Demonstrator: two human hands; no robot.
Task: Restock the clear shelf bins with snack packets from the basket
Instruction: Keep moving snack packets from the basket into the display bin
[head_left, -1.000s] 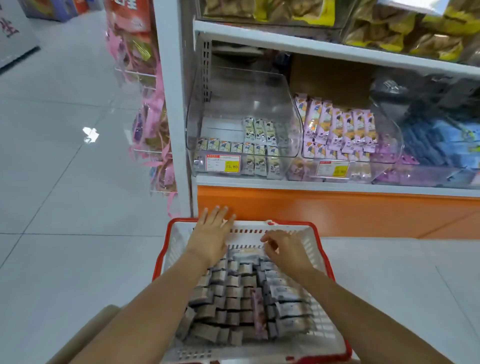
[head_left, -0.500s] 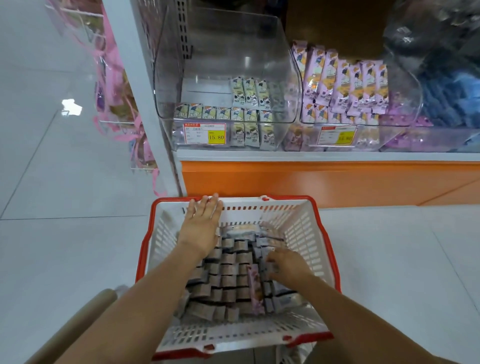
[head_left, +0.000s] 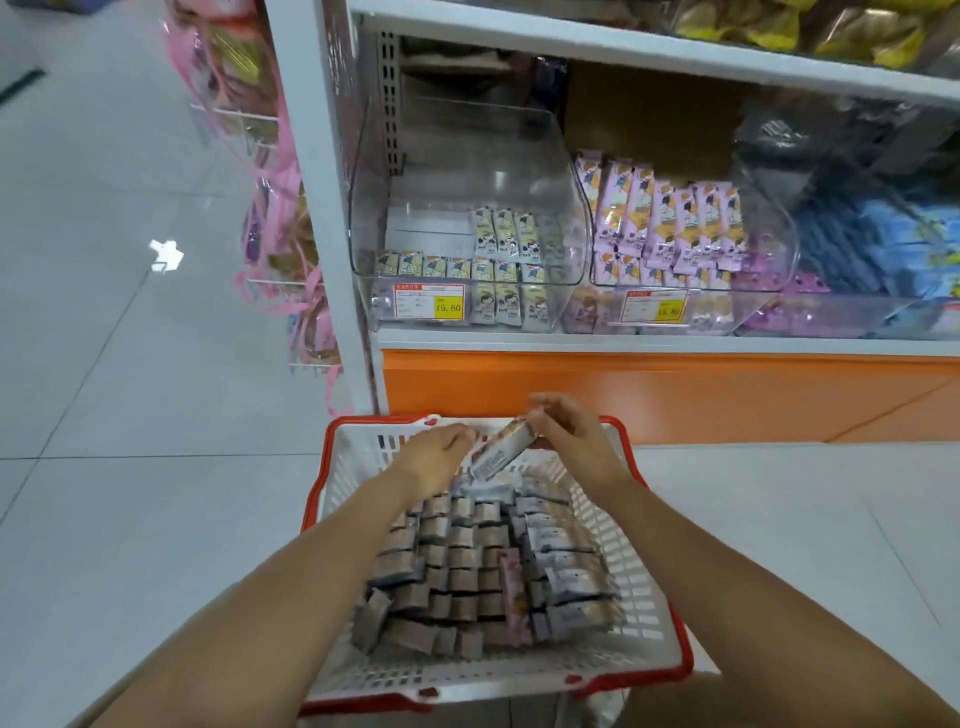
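A white basket with a red rim (head_left: 644, 639) sits on the floor in front of me, packed with several rows of grey snack packets (head_left: 457, 566). My right hand (head_left: 566, 436) holds one long packet (head_left: 501, 449) up above the basket's far end. My left hand (head_left: 436, 452) has curled fingers touching that packet's lower left end. On the shelf above stands a clear bin (head_left: 467, 218), partly filled with pale green packets. Beside it on the right a second clear bin (head_left: 691, 228) holds purple packets.
An orange base panel (head_left: 649, 389) runs under the shelf just beyond the basket. A white shelf upright (head_left: 322, 208) stands at the left, with pink hanging bags (head_left: 280, 208) on its outer side. Grey tiled floor (head_left: 119, 415) stretches left and right. Blue packets (head_left: 883, 249) fill a bin far right.
My right hand has lifted a long packet out of the basket's pile to its far end. My left hand left the basket's far rim and moved right to meet the packet.
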